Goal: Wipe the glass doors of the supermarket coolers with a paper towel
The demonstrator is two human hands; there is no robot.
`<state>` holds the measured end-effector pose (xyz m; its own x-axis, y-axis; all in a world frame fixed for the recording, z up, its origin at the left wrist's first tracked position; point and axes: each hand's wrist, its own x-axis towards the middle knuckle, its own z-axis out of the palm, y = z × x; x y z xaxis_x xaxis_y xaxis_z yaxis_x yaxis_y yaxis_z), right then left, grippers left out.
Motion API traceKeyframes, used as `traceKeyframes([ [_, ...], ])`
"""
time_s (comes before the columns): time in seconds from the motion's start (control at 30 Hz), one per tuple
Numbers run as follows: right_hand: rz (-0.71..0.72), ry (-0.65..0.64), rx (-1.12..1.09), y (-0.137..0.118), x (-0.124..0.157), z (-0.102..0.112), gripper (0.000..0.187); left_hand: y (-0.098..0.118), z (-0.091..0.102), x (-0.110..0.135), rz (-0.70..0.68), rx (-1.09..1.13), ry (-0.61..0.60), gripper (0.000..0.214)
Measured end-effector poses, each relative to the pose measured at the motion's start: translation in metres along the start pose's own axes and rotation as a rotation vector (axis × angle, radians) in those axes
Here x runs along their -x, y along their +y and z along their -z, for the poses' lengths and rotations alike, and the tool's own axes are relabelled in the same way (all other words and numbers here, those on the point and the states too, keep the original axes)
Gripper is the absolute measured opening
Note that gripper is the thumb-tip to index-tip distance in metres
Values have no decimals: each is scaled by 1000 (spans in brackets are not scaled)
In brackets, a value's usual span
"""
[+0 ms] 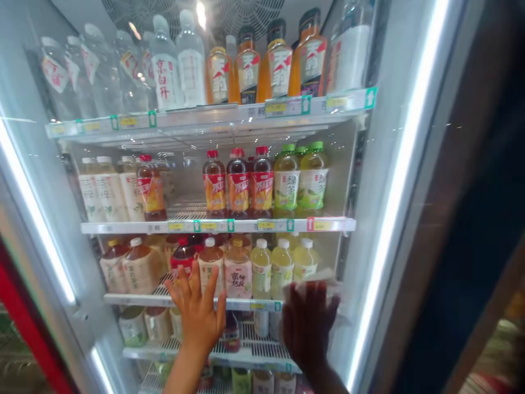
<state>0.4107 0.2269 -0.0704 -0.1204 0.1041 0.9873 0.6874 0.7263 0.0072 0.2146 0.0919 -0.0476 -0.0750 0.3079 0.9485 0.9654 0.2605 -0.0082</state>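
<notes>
My left hand (199,309) is raised with its fingers spread, palm toward the glass door (385,191) of a drinks fridge. It seems to rest on the glass, in front of tea bottles on a lower shelf. My right hand (307,320), dark and blurred, presses a thin whitish cloth (326,276) against the glass farther right. Most of the cloth is hidden behind the fingers, so its shape is unclear. Behind the right hand stand pale yellow bottles (283,268); a pink-labelled bottle (238,276) shows between the hands.
Clear water bottles (164,71) and orange drinks (279,65) fill the top shelf. Red-capped bottles (238,189) and green tea bottles (287,186) stand below. Lit strips (400,164) run along the door sides. A red edge (33,323) is at lower left.
</notes>
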Motion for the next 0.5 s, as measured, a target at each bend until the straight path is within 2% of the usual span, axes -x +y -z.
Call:
traceKeyframes([
  [0.07, 49, -23, -52, -28, 4, -4, 70, -10, 3, 7, 15, -23, -17, 82],
  [0.2, -38, -52, -98, -70, -38, -13, 46, -36, 12, 17, 37, -64, -32, 83],
  [0.23, -41, -67, -106, -80, -41, -17, 42, -44, 13, 19, 47, -68, -36, 83],
  [0.3, -4, -95, -139, -102, -25, -24, 38, -62, 17, 26, 67, -69, -54, 83],
  [0.43, 84, -51, -217, -157, 34, -40, 28, -102, 25, 40, 79, -54, -82, 80],
  [0.5, 71, -69, -215, -185, 30, -47, 29, -124, 30, 44, 75, -40, -88, 79],
])
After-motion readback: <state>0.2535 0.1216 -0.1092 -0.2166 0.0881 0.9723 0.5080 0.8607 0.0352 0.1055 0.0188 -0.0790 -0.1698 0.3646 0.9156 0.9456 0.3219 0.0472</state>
